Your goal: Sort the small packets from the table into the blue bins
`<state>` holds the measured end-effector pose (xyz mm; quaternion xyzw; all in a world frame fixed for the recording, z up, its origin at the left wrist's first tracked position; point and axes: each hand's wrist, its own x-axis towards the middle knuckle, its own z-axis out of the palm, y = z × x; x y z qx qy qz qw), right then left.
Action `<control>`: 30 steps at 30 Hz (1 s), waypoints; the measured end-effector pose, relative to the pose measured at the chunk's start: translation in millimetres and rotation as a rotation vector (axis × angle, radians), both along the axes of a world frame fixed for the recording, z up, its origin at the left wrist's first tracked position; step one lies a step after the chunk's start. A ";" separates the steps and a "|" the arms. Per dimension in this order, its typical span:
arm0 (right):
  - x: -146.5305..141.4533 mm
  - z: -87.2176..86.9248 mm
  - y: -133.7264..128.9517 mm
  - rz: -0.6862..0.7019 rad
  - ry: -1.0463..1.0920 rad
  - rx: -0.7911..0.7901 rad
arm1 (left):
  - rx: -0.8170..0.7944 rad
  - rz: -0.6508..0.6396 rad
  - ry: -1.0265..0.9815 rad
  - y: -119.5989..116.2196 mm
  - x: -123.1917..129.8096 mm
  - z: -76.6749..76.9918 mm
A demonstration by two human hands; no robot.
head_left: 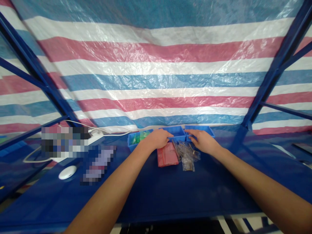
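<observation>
Three blue bins stand in a row at the back of the blue table. Green items lie in the left bin (130,142). My left hand (159,139) is at the front edge of the middle bin (179,133), its fingertips over the rim; what it grips, if anything, is hidden. My right hand (201,139) has its fingers apart at the near left corner of the right bin (207,130), with nothing visible in it. Between and below the hands lie a red packet (168,156) and several clear plastic bags (187,156) with small dark contents.
A white oval object (67,172) lies on the left of the table (195,195). Behind it are a white power strip (96,137) with cables and blurred-out items. Blue frame posts stand at both sides, before a striped sheet (156,74).
</observation>
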<state>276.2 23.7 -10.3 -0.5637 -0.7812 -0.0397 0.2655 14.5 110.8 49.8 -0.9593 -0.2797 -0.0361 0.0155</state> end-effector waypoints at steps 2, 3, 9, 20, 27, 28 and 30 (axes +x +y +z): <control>-2.0 1.8 -2.5 0.001 -0.012 -0.027 | -0.011 0.004 -0.010 -3.5 -1.8 -1.7; -2.5 2.5 -3.5 -0.004 -0.018 -0.037 | -0.012 0.006 -0.015 -4.7 -2.6 -2.7; -3.4 2.6 -5.6 0.006 -0.016 -0.038 | 0.045 -0.061 -0.218 -16.5 -10.4 0.2; -6.1 4.1 -8.2 0.037 0.003 -0.027 | 0.368 0.674 -0.340 -12.6 -85.7 7.2; -7.0 6.1 -10.5 -0.011 0.002 -0.044 | 0.120 0.786 -0.002 8.9 -88.6 13.4; -7.0 6.6 -11.0 -0.014 0.002 -0.046 | 0.109 0.782 0.022 10.8 -85.5 15.1; -6.9 7.3 -11.7 -0.017 -0.001 -0.048 | 0.097 0.772 0.057 14.4 -78.3 16.8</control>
